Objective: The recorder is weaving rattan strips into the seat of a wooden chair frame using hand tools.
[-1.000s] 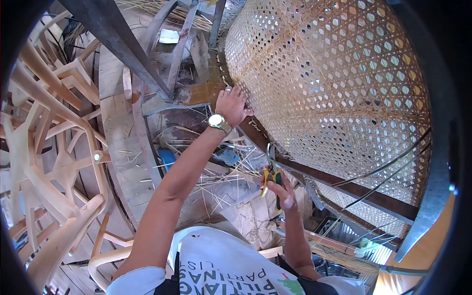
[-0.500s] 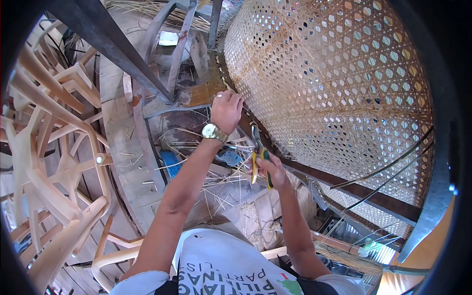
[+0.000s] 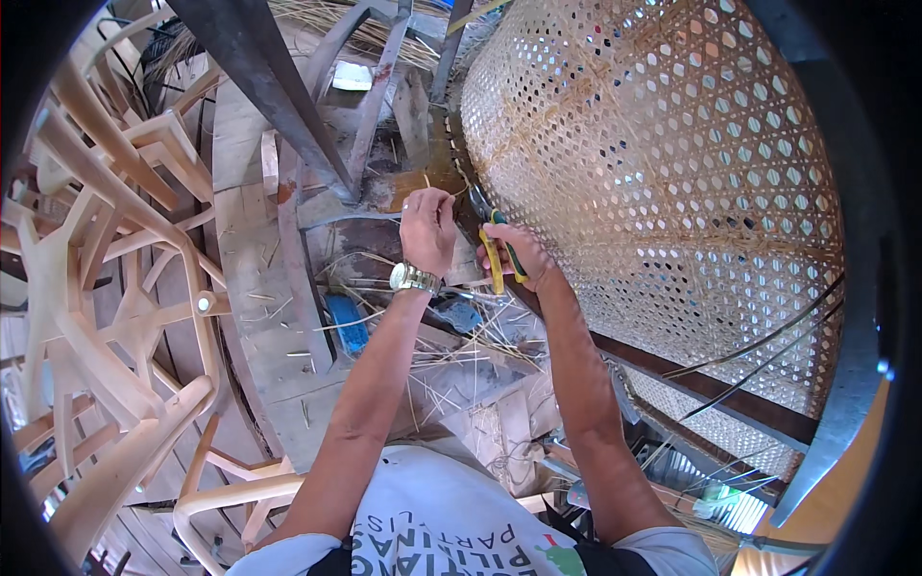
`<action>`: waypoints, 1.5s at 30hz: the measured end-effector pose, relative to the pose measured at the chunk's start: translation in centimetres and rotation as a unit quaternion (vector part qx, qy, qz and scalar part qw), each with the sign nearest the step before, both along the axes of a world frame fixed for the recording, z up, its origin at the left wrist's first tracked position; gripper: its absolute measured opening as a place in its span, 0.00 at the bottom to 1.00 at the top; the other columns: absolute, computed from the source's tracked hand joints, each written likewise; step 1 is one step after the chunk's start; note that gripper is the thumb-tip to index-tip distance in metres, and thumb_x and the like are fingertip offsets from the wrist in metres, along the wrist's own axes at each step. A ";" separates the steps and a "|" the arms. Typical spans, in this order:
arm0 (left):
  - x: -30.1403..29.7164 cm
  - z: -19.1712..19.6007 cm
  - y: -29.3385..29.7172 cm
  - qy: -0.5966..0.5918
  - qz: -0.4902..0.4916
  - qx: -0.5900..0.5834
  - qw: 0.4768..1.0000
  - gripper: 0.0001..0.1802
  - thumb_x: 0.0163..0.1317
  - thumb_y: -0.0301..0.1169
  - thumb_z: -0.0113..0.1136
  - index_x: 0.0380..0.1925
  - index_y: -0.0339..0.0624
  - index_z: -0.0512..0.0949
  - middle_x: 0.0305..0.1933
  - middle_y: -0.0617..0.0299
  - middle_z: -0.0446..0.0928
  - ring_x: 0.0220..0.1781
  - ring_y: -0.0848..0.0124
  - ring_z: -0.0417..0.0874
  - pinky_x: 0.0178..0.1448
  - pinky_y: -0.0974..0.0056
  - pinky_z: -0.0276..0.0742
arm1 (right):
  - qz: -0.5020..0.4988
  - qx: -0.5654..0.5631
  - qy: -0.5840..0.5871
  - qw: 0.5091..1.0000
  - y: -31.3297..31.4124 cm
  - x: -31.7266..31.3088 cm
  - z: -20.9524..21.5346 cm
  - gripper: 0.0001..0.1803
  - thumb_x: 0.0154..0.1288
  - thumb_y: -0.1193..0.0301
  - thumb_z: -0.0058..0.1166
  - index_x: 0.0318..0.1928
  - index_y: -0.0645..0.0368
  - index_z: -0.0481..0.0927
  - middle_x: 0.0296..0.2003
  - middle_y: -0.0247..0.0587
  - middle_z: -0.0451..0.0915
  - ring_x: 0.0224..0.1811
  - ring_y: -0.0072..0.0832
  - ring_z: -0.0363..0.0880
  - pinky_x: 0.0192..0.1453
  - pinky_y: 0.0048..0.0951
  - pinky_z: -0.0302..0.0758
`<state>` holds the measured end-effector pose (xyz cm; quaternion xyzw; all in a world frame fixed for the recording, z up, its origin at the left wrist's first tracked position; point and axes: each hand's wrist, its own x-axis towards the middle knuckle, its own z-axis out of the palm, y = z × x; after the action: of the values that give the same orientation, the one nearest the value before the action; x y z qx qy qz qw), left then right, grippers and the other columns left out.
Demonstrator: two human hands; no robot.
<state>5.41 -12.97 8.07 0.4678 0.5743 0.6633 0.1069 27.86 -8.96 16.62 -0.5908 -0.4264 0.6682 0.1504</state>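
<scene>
My right hand (image 3: 526, 257) grips a pair of pliers (image 3: 496, 252) with yellow and green handles. Their dark jaws point up and left, close to the edge of a woven cane panel (image 3: 624, 182) fixed in a dark wooden frame (image 3: 701, 384). Just left of the jaws, my left hand (image 3: 427, 228), with a ring and a wristwatch, is closed with its fingertips together. A thin cane strand (image 3: 428, 180) comes out at those fingertips and seems to run toward the panel's edge. Whether the jaws touch the strand I cannot tell.
Bare wooden chair frames (image 3: 125, 288) crowd the left side. A dark wooden leg (image 3: 269, 86) slants down from the upper left. Cane offcuts (image 3: 451, 370) litter the floor beside a blue object (image 3: 346, 324). Loose strands (image 3: 754, 336) stick out at the right.
My right hand has brought the pliers up and left, nearer my left hand. My left hand has drawn back a little from the panel's edge, and a strand now shows at its fingertips.
</scene>
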 end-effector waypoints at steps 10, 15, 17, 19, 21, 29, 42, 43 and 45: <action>-0.3 -2.7 -1.5 0.017 -0.042 -0.029 0.999 0.06 0.84 0.22 0.79 0.55 0.42 0.92 0.55 0.47 0.93 0.59 0.39 0.95 0.64 0.40 0.93 | 0.020 0.057 -0.035 0.998 1.2 -2.5 0.5 0.23 0.85 0.48 0.80 0.56 0.56 0.96 0.42 0.41 0.98 0.35 0.31 0.95 0.37 0.37 0.90; -0.1 -4.1 -1.9 0.006 -0.018 -0.046 0.999 0.05 0.86 0.23 0.79 0.55 0.41 0.92 0.54 0.47 0.93 0.56 0.40 0.95 0.62 0.40 0.93 | 0.028 0.079 -0.060 0.995 1.3 -2.8 -0.1 0.24 0.86 0.46 0.81 0.57 0.54 0.95 0.41 0.39 0.96 0.34 0.30 0.94 0.38 0.37 0.90; -0.2 -4.3 -1.7 -0.017 -0.009 -0.055 0.998 0.04 0.87 0.24 0.78 0.55 0.41 0.91 0.52 0.48 0.92 0.53 0.42 0.96 0.59 0.41 0.93 | 0.023 0.073 -0.044 0.996 1.7 -3.0 -0.3 0.23 0.86 0.46 0.81 0.57 0.54 0.94 0.40 0.38 0.96 0.34 0.30 0.94 0.38 0.38 0.90; 0.2 -3.9 -1.8 -0.022 -0.013 -0.060 0.998 0.04 0.87 0.24 0.78 0.55 0.40 0.91 0.53 0.46 0.92 0.55 0.39 0.95 0.61 0.39 0.92 | -0.033 -0.009 0.025 0.999 1.9 -2.5 -0.8 0.21 0.85 0.47 0.82 0.54 0.52 0.94 0.40 0.38 0.96 0.34 0.29 0.93 0.37 0.38 0.90; 0.3 -3.8 -1.9 -0.024 -0.012 -0.066 0.997 0.04 0.87 0.24 0.77 0.55 0.40 0.90 0.54 0.45 0.92 0.57 0.37 0.94 0.64 0.37 0.91 | -0.021 0.010 0.008 1.000 1.8 -2.1 -0.7 0.21 0.85 0.48 0.83 0.53 0.51 0.94 0.40 0.37 0.95 0.34 0.29 0.93 0.37 0.38 0.89; -1.5 -3.8 -2.0 0.007 0.035 -0.066 0.997 0.04 0.88 0.24 0.77 0.55 0.38 0.91 0.52 0.45 0.92 0.55 0.39 0.95 0.61 0.40 0.93 | 0.010 0.090 -0.057 0.994 1.1 -3.7 0.2 0.19 0.84 0.52 0.84 0.53 0.51 0.90 0.36 0.34 0.92 0.32 0.27 0.90 0.34 0.35 0.83; -9.9 -4.1 -19.7 0.097 0.081 -0.239 0.963 0.13 0.86 0.33 0.80 0.62 0.37 0.94 0.70 0.41 0.96 0.71 0.36 0.97 0.74 0.34 0.94 | 0.114 -0.054 -0.042 0.991 -32.0 18.2 -10.9 0.33 0.91 0.46 0.80 0.77 0.58 0.92 0.56 0.38 0.96 0.56 0.25 0.94 0.62 0.37 0.89; -9.6 -3.8 -20.7 0.099 0.079 -0.235 0.964 0.13 0.86 0.33 0.80 0.62 0.37 0.94 0.70 0.41 0.96 0.71 0.36 0.97 0.74 0.34 0.94 | 0.068 -0.040 -0.071 0.994 -34.8 19.7 -12.1 0.36 0.90 0.44 0.81 0.78 0.60 0.91 0.58 0.40 0.97 0.58 0.26 0.94 0.63 0.38 0.90; -8.2 -3.5 -23.3 0.156 0.086 -0.275 0.945 0.18 0.86 0.38 0.81 0.65 0.38 0.94 0.74 0.39 0.94 0.74 0.34 0.95 0.78 0.32 0.91 | 0.068 -0.041 -0.130 0.988 -38.9 21.8 -12.0 0.40 0.88 0.42 0.82 0.81 0.60 0.90 0.61 0.44 0.98 0.61 0.31 0.95 0.67 0.41 0.91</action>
<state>-2.78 -36.28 4.56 0.4668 0.7817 0.4051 0.0834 49.69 -47.83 4.60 -0.6481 -0.4538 0.6111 0.0232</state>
